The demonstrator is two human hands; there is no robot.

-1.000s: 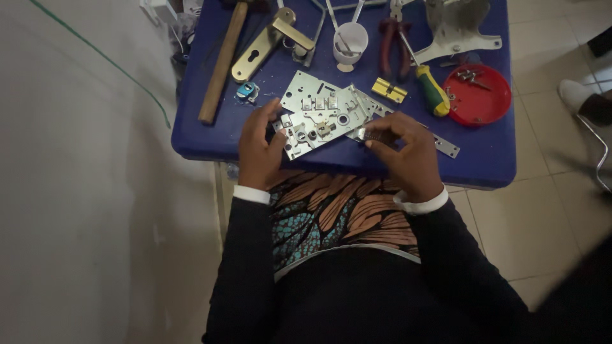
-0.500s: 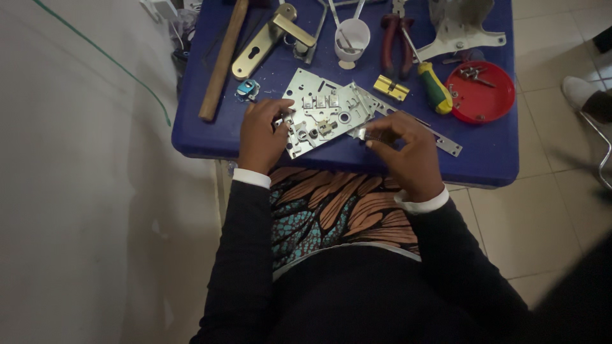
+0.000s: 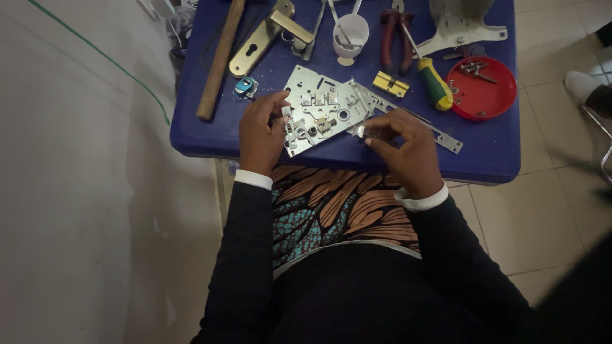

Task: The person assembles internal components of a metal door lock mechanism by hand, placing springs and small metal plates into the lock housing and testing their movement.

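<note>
An open metal lock case [image 3: 323,109] with small levers and springs inside lies tilted on the blue table [image 3: 497,159]. My left hand [image 3: 260,130] grips its left edge, thumb and fingers on the plate. My right hand [image 3: 403,150] pinches a small dark metal part [image 3: 371,133] at the case's right side, just above the table. A long silver faceplate strip [image 3: 440,136] runs out to the right from under my right hand.
Behind the case lie a wooden hammer handle [image 3: 220,58], a brass door handle plate [image 3: 262,38], a white cup [image 3: 350,32], red pliers [image 3: 390,38], a brass cylinder [image 3: 390,84], a green-yellow screwdriver [image 3: 435,86] and a red dish [image 3: 481,89] with screws. A wall stands at left.
The lock case and both hands stay in nearly the same place. My right hand's fingers have shifted slightly on the small part.
</note>
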